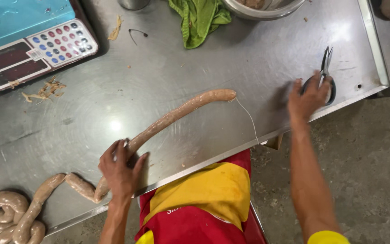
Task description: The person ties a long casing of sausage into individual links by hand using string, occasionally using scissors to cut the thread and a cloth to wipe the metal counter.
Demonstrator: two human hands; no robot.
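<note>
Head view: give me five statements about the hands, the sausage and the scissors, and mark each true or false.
1. The left hand presses on the long sausage. True.
2. The right hand rests on the green cloth. False: it is on the scissors near the edge of the metal table; the cloth lies far from it.
3. A thin string trails from the sausage's far end. True.
4. The scissors lie on the floor. False: they lie on the table.
5. A scale with a keypad sits at the table's upper left. True.
</note>
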